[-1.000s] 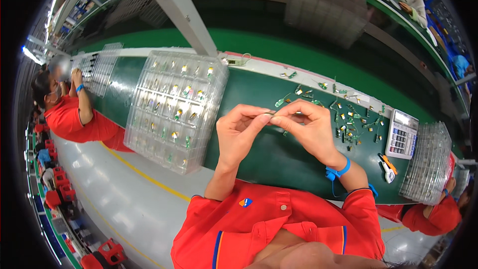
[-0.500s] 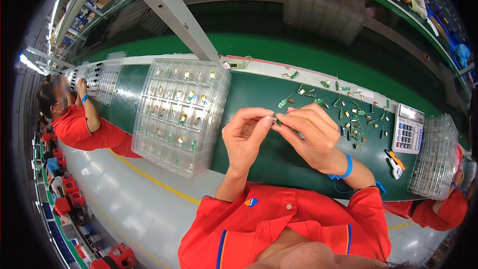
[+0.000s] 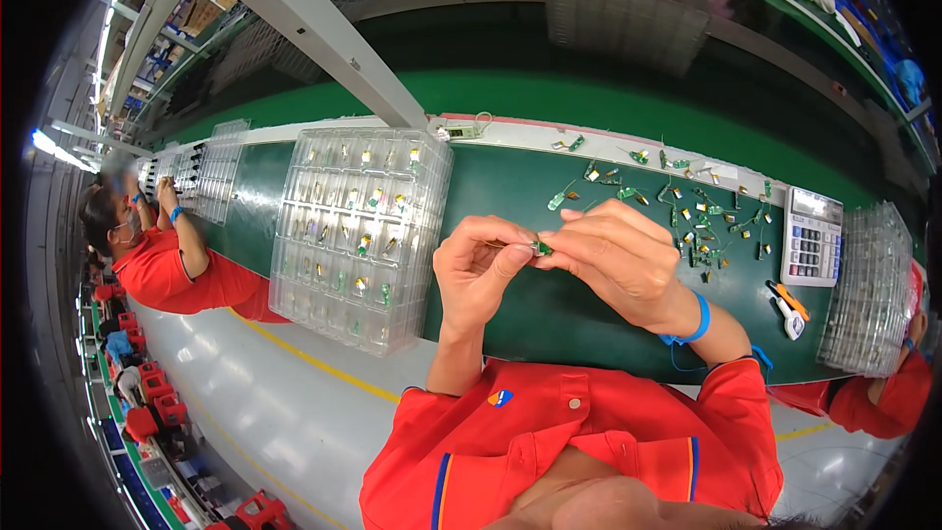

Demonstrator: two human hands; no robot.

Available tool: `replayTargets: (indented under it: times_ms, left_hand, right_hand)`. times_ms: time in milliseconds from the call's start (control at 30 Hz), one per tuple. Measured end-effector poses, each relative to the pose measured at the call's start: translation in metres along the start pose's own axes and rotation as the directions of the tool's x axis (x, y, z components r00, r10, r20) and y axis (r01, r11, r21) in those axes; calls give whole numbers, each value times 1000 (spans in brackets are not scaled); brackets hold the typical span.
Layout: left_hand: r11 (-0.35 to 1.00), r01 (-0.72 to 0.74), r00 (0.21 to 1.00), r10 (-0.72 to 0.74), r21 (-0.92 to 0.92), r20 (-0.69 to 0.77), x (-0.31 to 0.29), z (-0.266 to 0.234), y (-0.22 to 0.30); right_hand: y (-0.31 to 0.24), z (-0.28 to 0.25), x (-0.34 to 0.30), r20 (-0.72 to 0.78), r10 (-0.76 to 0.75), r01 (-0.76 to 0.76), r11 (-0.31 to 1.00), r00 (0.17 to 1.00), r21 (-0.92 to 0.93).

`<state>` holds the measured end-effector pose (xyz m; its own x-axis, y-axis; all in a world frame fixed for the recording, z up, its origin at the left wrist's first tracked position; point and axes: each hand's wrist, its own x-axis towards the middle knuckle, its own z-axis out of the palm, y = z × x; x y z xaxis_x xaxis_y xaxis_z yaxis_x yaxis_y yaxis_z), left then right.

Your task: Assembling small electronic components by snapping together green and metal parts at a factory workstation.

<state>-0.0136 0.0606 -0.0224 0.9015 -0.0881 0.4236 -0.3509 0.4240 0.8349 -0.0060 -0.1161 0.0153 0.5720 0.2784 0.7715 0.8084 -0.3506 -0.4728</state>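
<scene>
Above the green worktop, my left hand (image 3: 478,270) and my right hand (image 3: 620,260) meet at the fingertips. Between them they pinch a small green circuit board (image 3: 543,248), mostly hidden by the fingers. A blue band with a thin cord circles my right wrist. To the right of my hands lies a scattered group of similar small green boards (image 3: 702,231) with wires and silvery parts. Left of my hands stands a stack of clear plastic trays (image 3: 339,221), its upper compartments holding several such pieces.
A calculator (image 3: 812,238) sits at the right, with an orange-handled tool (image 3: 791,302) and a white tool (image 3: 790,320) in front of it. Another clear tray stack (image 3: 863,285) stands at the far right. A co-worker in red (image 3: 186,265) is at the left.
My fingers have shifted slightly around the small board, and more green shows between the fingertips. The whole view has swung a little; the loose boards and tray stacks look otherwise the same.
</scene>
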Motion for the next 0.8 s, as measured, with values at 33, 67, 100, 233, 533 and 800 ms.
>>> replayTargets:
  times_ms: [33,67,100,233,533,800]
  left_hand:
    - [1000,19,1000,-19,6,14,1,1,1]
    - [1000,20,1000,-20,7,16,2,3,4]
    - [999,40,999,-40,-8,3,2,5,6]
    - [997,72,997,-71,-31,11,3,6,6]
    - [979,168,982,-157,-115,101,7,1,10]
    - [980,189,982,-189,-65,13,5,11,10]
  right_hand:
    - [0,-1,0,2,-1,1,1000,1000,-6]
    - [-1,-1,1,4,-2,2,1000,1000,-12]
    - [0,-1,1,2,-1,1,1000,1000,-12]
    - [1,-2,1,13,-31,32,999,999,-10]
    - [0,-6,2,44,-56,55,998,997,16]
    - [2,-5,1,26,-15,15,999,1000,28]
